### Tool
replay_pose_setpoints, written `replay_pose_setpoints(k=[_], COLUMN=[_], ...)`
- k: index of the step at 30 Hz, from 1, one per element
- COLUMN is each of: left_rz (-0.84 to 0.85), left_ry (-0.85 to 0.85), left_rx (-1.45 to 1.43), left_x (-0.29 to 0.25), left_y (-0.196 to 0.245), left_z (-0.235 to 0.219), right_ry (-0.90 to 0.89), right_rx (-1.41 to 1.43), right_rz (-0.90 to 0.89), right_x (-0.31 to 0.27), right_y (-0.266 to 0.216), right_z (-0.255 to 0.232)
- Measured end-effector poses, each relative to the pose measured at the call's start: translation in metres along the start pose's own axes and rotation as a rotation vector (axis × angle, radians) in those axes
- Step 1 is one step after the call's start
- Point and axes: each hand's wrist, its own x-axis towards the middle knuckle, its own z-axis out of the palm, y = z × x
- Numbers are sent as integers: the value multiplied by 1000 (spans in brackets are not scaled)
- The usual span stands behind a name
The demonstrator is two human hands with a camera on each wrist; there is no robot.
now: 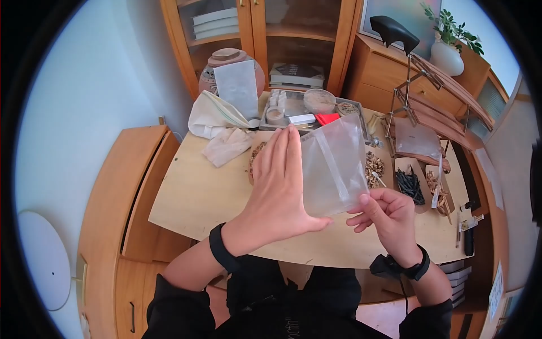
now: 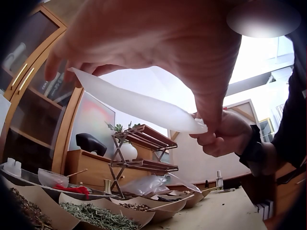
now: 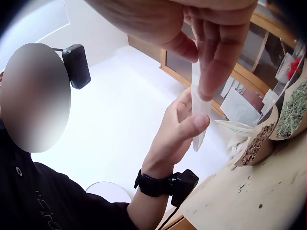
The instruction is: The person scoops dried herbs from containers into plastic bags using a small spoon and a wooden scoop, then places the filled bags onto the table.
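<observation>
A translucent, flat bag (image 1: 333, 161) is held up above the table in the head view, a paler band running across it. My right hand (image 1: 387, 217) pinches its lower right corner between thumb and fingers. Along the bag's left edge my left hand (image 1: 276, 192) stands with straight fingers pointing up and the thumb stretched out under the bottom edge. From the left wrist view the bag (image 2: 139, 105) appears nearly edge-on below the left palm. In the right wrist view the bag (image 3: 195, 96) is a thin strip between both hands.
Paper trays of dried herbs stand behind and right of the bag, one with dark strips (image 1: 410, 185). A grey tray (image 1: 293, 101) with small containers lies at the back. Cloth pouches (image 1: 227, 147) and a leaning pale packet (image 1: 237, 87) are back left; a folding wooden rack (image 1: 435, 118) stands right.
</observation>
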Motion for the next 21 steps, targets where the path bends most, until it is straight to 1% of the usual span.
replay_pose_setpoints(k=[2,4,7,8,9,10,11,12,13,14,16,17,19,21], left_rz=[-1,-1,10,17,46,27,3,21,-6,-36,-57,-87,-95,-108], left_ry=[45,55,72,82,67,78,93,83,68,54,61,73,86,97], left_rx=[-3,-23,-50,-47,-78,-64,-44,-58,-45,-28,-26,-20,-8,4], left_x=[0,-1,-3,-4,-5,-7,-8,-10,-12,-15,-20,-24,-30,-37], left_y=[-1,-3,-6,-7,-9,-12,-15,-18,-22,-26,-37,-42,-56,-63], left_z=[-1,-3,-4,-2,-1,0,-1,-1,-2,-5,-9,-12,-16,-19], right_ry=[-17,-35,-63,-22,-58,-98,-66,-107,-155,-142,-83,-29,85,174], right_rx=[-2,10,14,7,19,33,29,21,15,18,-144,-129,-161,-314], right_rz=[0,27,15,20,16,11,14,-2,-18,-18,-39,-64,-23,-80], right_x=[2,4,6,5,5,5,5,5,5,5,10,16,25,30], right_y=[-1,-1,1,0,0,0,3,6,8,7,2,4,0,4], right_z=[6,12,17,18,21,22,21,21,20,14,-5,-19,-47,-75])
